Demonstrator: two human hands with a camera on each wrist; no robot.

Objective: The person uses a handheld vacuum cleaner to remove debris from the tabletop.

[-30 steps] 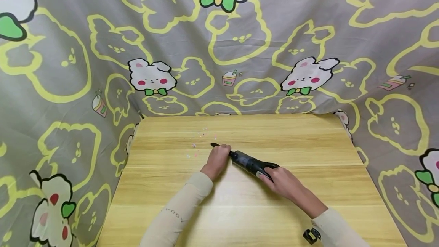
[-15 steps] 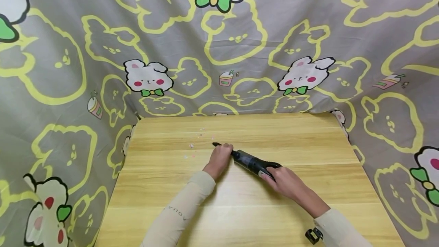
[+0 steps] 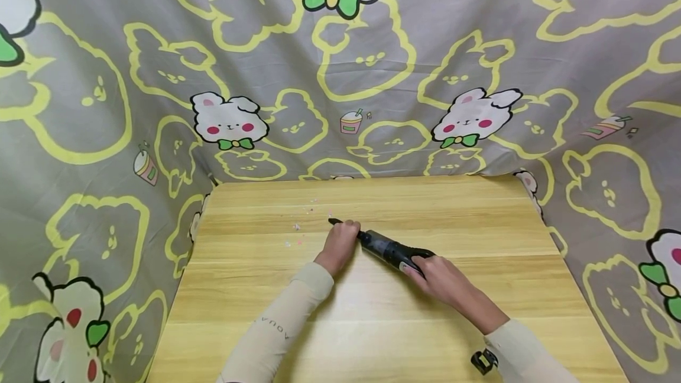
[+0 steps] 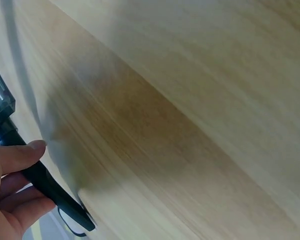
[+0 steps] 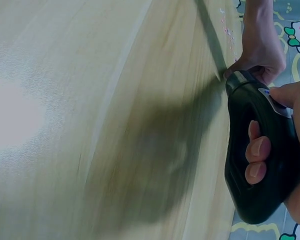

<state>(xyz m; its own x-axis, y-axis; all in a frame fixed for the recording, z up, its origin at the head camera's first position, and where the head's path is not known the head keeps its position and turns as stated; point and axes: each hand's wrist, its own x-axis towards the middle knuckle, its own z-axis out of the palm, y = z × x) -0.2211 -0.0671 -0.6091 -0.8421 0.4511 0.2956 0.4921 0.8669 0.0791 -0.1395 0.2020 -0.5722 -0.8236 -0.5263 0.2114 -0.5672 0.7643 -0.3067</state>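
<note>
Little has moved since earlier: both hands grip the vacuum (image 3: 391, 250) low on the table (image 3: 479, 217), left hand (image 3: 339, 242) pinching the nozzle, right hand (image 3: 437, 272) the handle, so keep the tip flat toward the crumbs (image 3: 298, 228).

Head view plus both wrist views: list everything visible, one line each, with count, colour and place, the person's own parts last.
handheld vacuum: one, black, lying slantwise on the middle of the table, narrow nozzle pointing far-left.
confetti bits: a small scatter, pink and pale, on the table just left of the nozzle tip.
table: one, light wood.
cloth backdrop: one, grey with yellow outlines and white bunnies, behind and beside the table.
wrist device: one, black, at the right sleeve.
sleeves: two, beige.
left hand: grips the nozzle.
right hand: grips the vacuum's handle.
</note>
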